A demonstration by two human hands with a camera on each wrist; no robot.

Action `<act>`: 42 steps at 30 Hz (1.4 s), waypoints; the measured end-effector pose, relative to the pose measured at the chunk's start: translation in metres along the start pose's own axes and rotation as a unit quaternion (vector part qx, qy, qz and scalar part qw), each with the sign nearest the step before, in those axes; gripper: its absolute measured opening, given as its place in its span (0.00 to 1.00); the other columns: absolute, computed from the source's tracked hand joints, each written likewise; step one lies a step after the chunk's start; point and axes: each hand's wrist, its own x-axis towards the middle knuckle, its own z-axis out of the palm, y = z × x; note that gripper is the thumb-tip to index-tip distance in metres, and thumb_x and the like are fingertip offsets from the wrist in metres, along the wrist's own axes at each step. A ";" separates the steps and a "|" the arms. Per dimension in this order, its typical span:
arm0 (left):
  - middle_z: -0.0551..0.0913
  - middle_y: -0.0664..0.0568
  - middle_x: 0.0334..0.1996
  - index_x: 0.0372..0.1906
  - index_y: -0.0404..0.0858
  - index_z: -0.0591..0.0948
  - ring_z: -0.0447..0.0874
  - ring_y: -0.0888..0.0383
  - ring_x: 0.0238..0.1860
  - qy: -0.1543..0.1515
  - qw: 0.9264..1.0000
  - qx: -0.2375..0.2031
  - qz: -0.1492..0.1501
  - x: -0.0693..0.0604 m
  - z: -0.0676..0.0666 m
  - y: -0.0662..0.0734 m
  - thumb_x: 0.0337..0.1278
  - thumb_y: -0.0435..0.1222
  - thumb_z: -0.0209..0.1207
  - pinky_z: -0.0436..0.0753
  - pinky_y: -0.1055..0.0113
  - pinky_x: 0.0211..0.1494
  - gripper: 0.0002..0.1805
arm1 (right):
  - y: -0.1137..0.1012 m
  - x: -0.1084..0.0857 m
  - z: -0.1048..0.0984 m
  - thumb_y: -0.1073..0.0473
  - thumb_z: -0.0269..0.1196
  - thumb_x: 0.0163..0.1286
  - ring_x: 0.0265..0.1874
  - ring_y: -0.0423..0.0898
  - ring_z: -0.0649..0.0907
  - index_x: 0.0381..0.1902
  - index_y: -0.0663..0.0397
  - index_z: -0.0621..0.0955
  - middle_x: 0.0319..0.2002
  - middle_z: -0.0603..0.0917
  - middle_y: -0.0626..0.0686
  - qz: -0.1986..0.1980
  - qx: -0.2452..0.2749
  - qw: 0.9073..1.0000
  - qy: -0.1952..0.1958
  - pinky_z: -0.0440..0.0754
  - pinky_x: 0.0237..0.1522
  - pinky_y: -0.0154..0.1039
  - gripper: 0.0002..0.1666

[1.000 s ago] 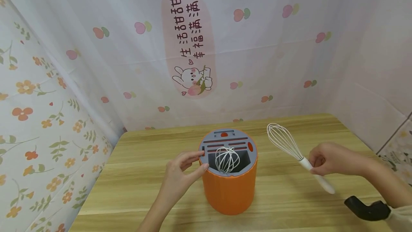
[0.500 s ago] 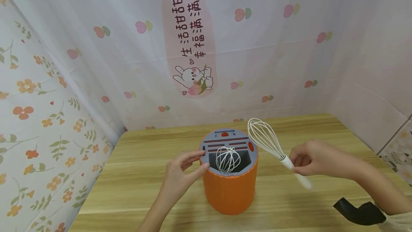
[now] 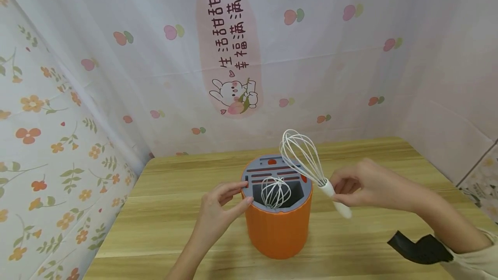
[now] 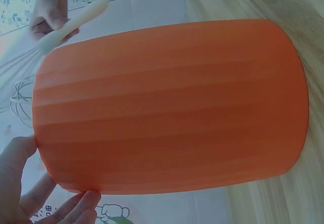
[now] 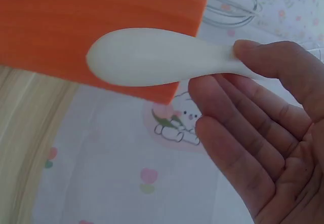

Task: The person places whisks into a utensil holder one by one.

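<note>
A round orange utensil holder (image 3: 278, 234) with a grey slotted top stands upright on the table. Inside its large compartment is one whisk (image 3: 275, 193); only its wire head shows, the rest hidden. My left hand (image 3: 221, 206) touches the holder's left rim, fingers and thumb spread fairly straight; the left wrist view shows the fingertips (image 4: 90, 197) against the orange wall. Between thumb and fingers, my right hand (image 3: 362, 185) pinches the white handle of a second whisk (image 3: 303, 154). That whisk tilts, wires up and left over the holder's right rim, handle end (image 5: 136, 57) pointing down.
The wooden table (image 3: 175, 219) runs back to a printed curtain (image 3: 330, 77). A flowered cloth (image 3: 58, 141) hangs on the left. A black wrist strap piece (image 3: 422, 247) sits by the right sleeve.
The right hand has carried its whisk leftward and slightly up, from right of the holder to above its right rim. The left hand and holder have stayed put.
</note>
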 end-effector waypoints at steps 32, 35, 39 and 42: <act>0.81 0.56 0.43 0.45 0.48 0.83 0.80 0.62 0.45 0.004 1.000 -0.012 0.004 0.000 0.001 0.000 0.45 0.41 0.68 0.76 0.61 0.54 0.17 | -0.008 0.058 0.018 0.65 0.67 0.56 0.27 0.38 0.83 0.33 0.51 0.82 0.28 0.83 0.42 -0.016 0.045 0.998 0.032 0.83 0.31 0.35 0.06; 0.81 0.56 0.43 0.45 0.48 0.83 0.80 0.62 0.45 0.007 1.000 -0.019 0.007 0.000 0.001 0.002 0.45 0.40 0.69 0.75 0.61 0.55 0.17 | -0.006 0.060 0.019 0.64 0.66 0.57 0.26 0.38 0.83 0.32 0.51 0.82 0.27 0.83 0.42 -0.009 0.046 0.999 0.012 0.83 0.31 0.34 0.05; 0.80 0.56 0.43 0.45 0.48 0.83 0.80 0.62 0.45 0.007 1.000 -0.024 0.006 0.000 0.001 0.001 0.44 0.39 0.69 0.75 0.60 0.55 0.17 | -0.004 0.063 0.020 0.64 0.65 0.57 0.26 0.37 0.83 0.30 0.52 0.81 0.27 0.83 0.43 0.001 0.047 0.999 -0.019 0.83 0.30 0.34 0.03; 0.80 0.55 0.43 0.45 0.47 0.83 0.80 0.62 0.45 0.007 1.000 -0.024 0.004 -0.001 0.001 0.000 0.44 0.39 0.69 0.75 0.58 0.55 0.17 | -0.004 0.065 0.019 0.64 0.65 0.57 0.26 0.38 0.83 0.29 0.53 0.81 0.26 0.83 0.44 0.009 0.047 0.998 -0.043 0.83 0.30 0.33 0.02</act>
